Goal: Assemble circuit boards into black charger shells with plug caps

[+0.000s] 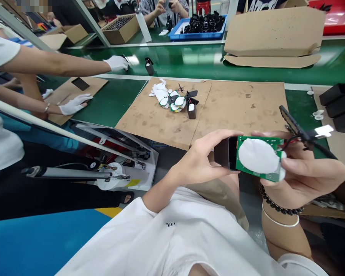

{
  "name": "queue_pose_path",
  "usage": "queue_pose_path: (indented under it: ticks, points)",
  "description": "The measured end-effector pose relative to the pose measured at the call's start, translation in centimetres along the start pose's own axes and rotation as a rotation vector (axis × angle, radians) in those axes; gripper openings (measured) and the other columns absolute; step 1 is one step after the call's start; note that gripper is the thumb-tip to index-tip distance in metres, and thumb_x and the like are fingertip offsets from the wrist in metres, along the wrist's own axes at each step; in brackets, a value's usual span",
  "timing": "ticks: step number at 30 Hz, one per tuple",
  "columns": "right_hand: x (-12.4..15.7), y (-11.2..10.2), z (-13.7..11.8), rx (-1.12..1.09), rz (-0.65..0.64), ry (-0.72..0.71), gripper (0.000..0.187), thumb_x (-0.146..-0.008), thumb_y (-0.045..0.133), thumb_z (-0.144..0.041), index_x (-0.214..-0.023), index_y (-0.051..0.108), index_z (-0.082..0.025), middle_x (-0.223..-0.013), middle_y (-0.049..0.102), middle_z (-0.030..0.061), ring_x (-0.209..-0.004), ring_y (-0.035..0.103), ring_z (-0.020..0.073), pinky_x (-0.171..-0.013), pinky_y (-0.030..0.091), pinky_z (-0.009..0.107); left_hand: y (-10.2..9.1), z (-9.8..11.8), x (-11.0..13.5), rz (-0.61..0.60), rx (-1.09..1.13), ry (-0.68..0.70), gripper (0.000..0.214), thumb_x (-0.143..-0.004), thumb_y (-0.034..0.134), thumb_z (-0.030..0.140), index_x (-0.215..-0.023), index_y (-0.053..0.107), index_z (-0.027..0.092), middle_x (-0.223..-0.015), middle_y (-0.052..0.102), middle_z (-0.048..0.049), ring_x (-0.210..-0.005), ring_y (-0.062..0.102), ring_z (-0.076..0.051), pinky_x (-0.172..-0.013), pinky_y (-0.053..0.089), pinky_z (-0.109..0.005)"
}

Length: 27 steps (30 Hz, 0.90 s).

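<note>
Both my hands hold one assembly close to my chest. My left hand (202, 161) pinches a black box-shaped housing (224, 152) from the left. My right hand (304, 172) grips a green circuit board (271, 176) with a white oval pad (258, 155) stuck on it; thumb and fingers wrap its right edge. Red and black wires (293, 132) run from the board up past my right fingers. On the brown cardboard mat (235, 111) ahead lies a pile of similar boards with white pads (169, 99) and a black housing (191, 109).
A co-worker's white-gloved hands (74, 104) reach over the green belt (189, 61) at left. A blue tray of black parts (201, 25), cardboard boxes (276, 34) and black housings (337, 105) stand around. A metal machine frame (115, 153) sits lower left.
</note>
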State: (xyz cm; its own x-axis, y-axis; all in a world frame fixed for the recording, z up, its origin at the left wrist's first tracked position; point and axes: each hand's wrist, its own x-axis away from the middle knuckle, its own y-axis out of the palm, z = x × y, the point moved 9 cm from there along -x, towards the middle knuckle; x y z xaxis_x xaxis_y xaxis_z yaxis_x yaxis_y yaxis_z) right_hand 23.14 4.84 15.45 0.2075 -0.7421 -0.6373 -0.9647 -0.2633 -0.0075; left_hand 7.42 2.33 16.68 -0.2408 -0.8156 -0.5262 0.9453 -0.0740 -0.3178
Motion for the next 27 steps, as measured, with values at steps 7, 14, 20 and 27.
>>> queue_pose_path:
  ticks: [7, 14, 20, 27]
  points:
    - [-0.4, 0.6, -3.2, 0.088, -0.025, -0.336, 0.056, -0.072, 0.082, -0.015, -0.125, 0.072, -0.035, -0.123, 0.075, 0.0037, -0.112, 0.073, 0.0314, -0.096, 0.064, 0.054, -0.3, 0.6, 0.1, 0.029, -0.022, 0.059, 0.057, -0.084, 0.081, 0.029, -0.134, 0.055, 0.022, -0.134, 0.069, -0.0084, -0.122, 0.069, -0.024, -0.103, 0.059, -0.032]
    - [-0.4, 1.1, -3.7, 0.001, -0.124, -0.442, 0.052, -0.081, 0.074, -0.012, -0.132, 0.068, -0.022, -0.139, 0.067, 0.0039, -0.118, 0.07, 0.036, -0.096, 0.064, 0.06, -0.1, 0.4, 0.2, -0.001, -0.198, 0.002, 0.049, -0.093, 0.068, 0.039, -0.137, 0.048, 0.034, -0.137, 0.067, -0.0004, -0.122, 0.071, -0.025, -0.095, 0.066, -0.04]
    - [-0.8, 1.5, -3.6, -0.015, -0.144, -0.428, 0.05, -0.083, 0.074, -0.011, -0.132, 0.068, -0.02, -0.139, 0.067, 0.0031, -0.126, 0.067, 0.0327, -0.097, 0.064, 0.054, -0.1, 1.0, -0.1, -0.011, -0.195, 0.028, 0.044, -0.093, 0.065, 0.034, -0.135, 0.05, 0.034, -0.135, 0.068, 0.0002, -0.123, 0.07, -0.024, -0.096, 0.066, -0.039]
    - [-0.6, 1.5, -3.7, 0.061, -0.153, -0.44, 0.059, -0.079, 0.077, -0.006, -0.134, 0.067, -0.024, -0.139, 0.067, 0.0021, -0.118, 0.071, 0.0293, -0.088, 0.066, 0.045, -0.3, 1.1, -0.1, -0.011, -0.234, 0.029, 0.045, -0.093, 0.063, 0.034, -0.136, 0.054, 0.031, -0.132, 0.07, -0.0006, -0.118, 0.073, -0.025, -0.092, 0.067, -0.036]
